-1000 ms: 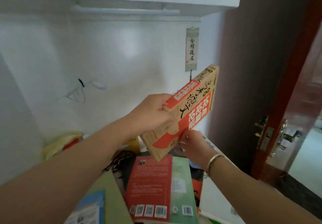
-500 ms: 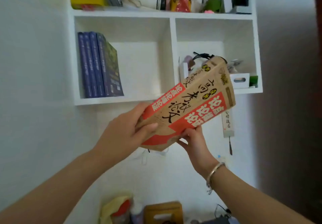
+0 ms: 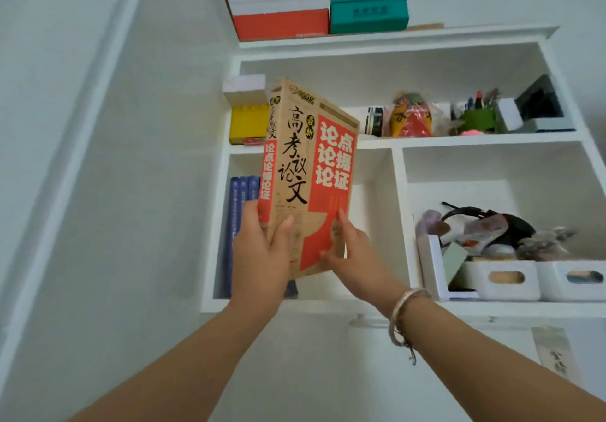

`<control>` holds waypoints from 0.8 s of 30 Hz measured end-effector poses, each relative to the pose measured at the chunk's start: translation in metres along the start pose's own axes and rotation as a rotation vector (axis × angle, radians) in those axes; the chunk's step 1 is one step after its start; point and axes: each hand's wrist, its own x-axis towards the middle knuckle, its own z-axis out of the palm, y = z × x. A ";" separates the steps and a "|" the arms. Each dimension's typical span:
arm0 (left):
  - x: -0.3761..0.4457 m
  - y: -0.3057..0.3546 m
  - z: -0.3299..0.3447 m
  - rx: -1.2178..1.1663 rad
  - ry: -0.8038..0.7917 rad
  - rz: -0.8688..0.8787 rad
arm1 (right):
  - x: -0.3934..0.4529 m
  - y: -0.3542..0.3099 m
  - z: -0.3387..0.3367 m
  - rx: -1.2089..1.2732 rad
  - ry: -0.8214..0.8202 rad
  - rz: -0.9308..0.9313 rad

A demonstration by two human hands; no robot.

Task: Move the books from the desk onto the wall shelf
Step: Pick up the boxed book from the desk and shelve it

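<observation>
I hold a thick tan and red book (image 3: 306, 172) almost upright in front of the lower left compartment of the white wall shelf (image 3: 396, 221). My left hand (image 3: 260, 257) grips its spine edge near the bottom. My right hand (image 3: 352, 254) presses its fingers against the lower right of the cover. Several dark blue books (image 3: 236, 211) stand at the left of that compartment, partly hidden behind the held book and my left hand. The desk is out of view.
The lower right compartment holds white bins (image 3: 501, 279) with black headphones and clutter. The upper shelf carries a yellow box (image 3: 249, 124), a red bag and a green pen holder. A red box (image 3: 282, 23) and a teal box (image 3: 369, 11) sit on top.
The book has swung from tilted to nearly upright and risen in front of the lower left compartment. The view has tilted further up; the desk items have dropped out of sight.
</observation>
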 end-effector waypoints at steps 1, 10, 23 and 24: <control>0.007 -0.003 0.007 -0.003 0.016 -0.018 | 0.008 0.004 0.001 -0.081 -0.046 0.003; 0.030 -0.084 0.043 0.184 0.188 -0.220 | 0.045 0.044 0.033 0.037 -0.459 0.044; 0.038 -0.127 0.050 0.721 -0.132 -0.226 | 0.087 0.078 0.087 -0.204 -0.619 0.145; 0.039 -0.135 0.050 0.780 -0.161 -0.224 | 0.090 0.084 0.091 -0.221 -0.641 0.115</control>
